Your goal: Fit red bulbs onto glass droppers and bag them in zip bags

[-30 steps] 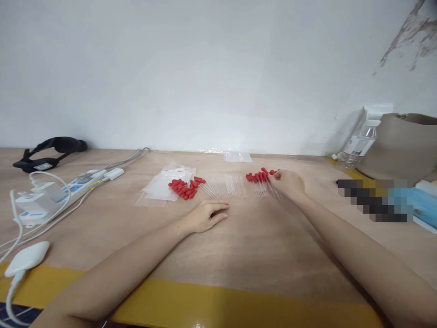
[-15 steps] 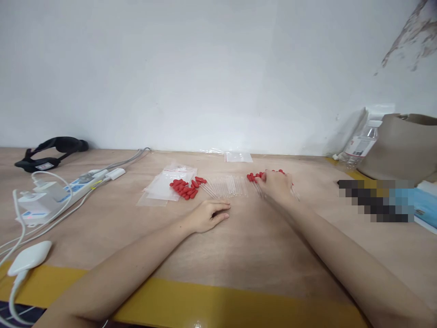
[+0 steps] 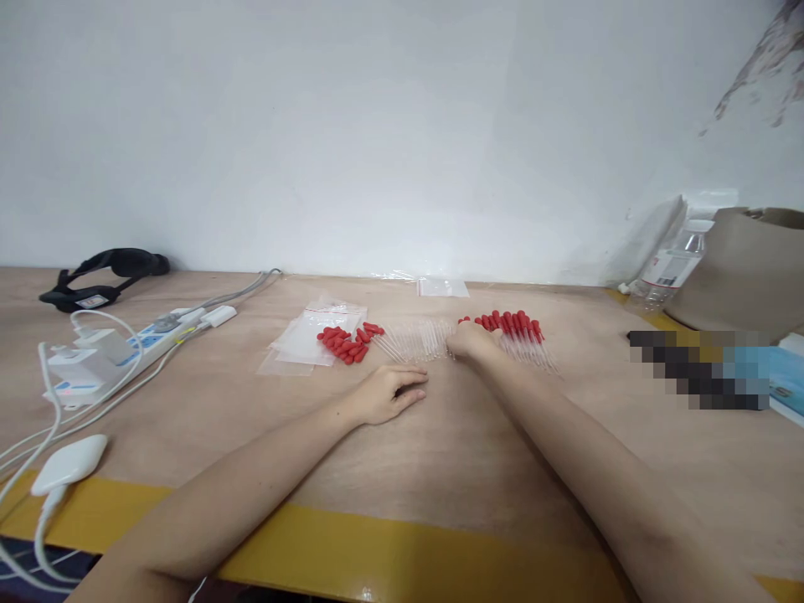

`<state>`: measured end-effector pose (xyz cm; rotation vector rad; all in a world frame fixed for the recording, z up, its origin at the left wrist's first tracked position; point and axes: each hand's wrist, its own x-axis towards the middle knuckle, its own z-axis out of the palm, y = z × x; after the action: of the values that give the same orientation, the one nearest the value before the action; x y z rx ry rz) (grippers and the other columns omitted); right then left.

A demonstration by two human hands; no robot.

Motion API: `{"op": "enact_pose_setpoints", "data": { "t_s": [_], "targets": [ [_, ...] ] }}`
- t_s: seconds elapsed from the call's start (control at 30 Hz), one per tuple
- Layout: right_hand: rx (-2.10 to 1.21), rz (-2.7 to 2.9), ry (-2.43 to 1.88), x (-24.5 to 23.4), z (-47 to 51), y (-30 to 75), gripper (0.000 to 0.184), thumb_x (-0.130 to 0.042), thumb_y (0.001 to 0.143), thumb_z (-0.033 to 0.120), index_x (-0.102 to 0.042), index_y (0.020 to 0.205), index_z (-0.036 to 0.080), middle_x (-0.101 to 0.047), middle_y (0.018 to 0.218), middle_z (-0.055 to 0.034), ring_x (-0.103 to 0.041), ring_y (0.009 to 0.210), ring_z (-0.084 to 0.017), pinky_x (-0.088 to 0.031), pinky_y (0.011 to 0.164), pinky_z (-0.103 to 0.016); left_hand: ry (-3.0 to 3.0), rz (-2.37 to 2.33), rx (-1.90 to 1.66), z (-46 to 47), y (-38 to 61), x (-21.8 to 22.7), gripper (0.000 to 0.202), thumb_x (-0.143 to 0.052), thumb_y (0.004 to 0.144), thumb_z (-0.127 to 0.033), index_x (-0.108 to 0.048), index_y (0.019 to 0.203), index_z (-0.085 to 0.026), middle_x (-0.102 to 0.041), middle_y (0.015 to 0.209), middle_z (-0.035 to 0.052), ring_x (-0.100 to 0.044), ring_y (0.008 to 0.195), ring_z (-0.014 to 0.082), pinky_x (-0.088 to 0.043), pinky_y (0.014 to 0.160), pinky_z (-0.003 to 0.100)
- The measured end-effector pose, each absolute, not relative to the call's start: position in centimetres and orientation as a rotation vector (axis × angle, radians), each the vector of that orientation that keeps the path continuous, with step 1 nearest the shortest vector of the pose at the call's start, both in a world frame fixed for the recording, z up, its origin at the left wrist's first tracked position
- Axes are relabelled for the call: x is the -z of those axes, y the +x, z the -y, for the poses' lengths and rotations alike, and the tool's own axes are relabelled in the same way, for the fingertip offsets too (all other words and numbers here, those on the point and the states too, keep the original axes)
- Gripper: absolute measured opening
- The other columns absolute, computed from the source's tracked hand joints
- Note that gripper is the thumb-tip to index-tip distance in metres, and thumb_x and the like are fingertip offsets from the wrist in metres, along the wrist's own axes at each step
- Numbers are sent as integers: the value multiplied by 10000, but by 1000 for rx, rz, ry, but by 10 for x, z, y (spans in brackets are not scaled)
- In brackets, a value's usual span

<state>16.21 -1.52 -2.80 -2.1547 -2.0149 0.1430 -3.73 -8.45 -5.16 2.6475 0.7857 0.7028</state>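
Observation:
My left hand (image 3: 390, 394) rests on the wooden table, fingers stretched forward with a gap between thumb and forefinger, holding nothing. Just beyond it lies a row of thin clear dropper tubes (image 3: 418, 339). At the right end of that row my right hand (image 3: 474, 342) is curled downward with its fingers closed; what they pinch, if anything, is hidden. To its right, droppers with red bulbs (image 3: 518, 322) lie side by side, bulbs toward the wall. A heap of loose red rubber bulbs (image 3: 342, 343) sits at the left end of the tubes.
Clear zip bags (image 3: 311, 335) are stacked left of the heap, and another small bag (image 3: 443, 288) lies by the wall. A power strip (image 3: 147, 342) with cables and a black headset (image 3: 104, 280) are at left. At right stand a plastic bottle (image 3: 675, 266) and a grey-brown bin (image 3: 741, 272).
My right hand has moved left from the red-bulbed droppers to the right end of the clear tubes, uncovering the droppers. My left hand stays in place. The view has shifted slightly.

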Motion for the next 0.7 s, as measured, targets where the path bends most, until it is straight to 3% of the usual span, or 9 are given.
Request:
{"op": "enact_pose_setpoints", "data": {
  "t_s": [0.27,0.4,0.47,0.57,0.7],
  "targets": [
    [-125,2006,-2071,21,43,172,315,-321,855,318,-574,842,131,-621,863,-164,-577,815,-257,-357,700,-354,2678,-814,-808,88,-37,50,284,-476,826,-283,-588,1061,-170,-602,1083,80,-551,1001,176,-429,882,304],
    [48,2112,-1629,35,68,198,222,-320,874,294,-495,858,159,-622,810,-88,-560,686,-180,-340,714,-319,2689,-1067,-1076,81,-41,41,219,-510,802,-284,-598,972,-178,-633,951,60,-562,901,183,-427,839,333],
    [139,2193,-1384,48,77,210,169,-353,868,269,-489,837,174,-624,792,-54,-556,693,-165,-312,782,-340,2677,-1242,-1148,71,-46,33,256,-509,800,-290,-560,1024,-176,-626,927,61,-553,889,191,-425,824,345],
    [213,2197,-1242,65,84,220,166,-389,863,291,-509,894,181,-632,778,-41,-565,728,-173,-297,808,-356,2731,-1482,-1026,50,-57,22,345,-515,783,-281,-505,1108,-166,-601,953,76,-529,921,219,-424,805,358],
    [205,2145,-1203,74,85,220,226,-416,852,309,-526,994,172,-638,765,-45,-575,708,-171,-325,764,-340,2886,-1622,-604,14,-68,8,225,-450,792,-196,-613,939,-146,-572,1016,108,-514,958,237,-388,848,358]
  ]
}}
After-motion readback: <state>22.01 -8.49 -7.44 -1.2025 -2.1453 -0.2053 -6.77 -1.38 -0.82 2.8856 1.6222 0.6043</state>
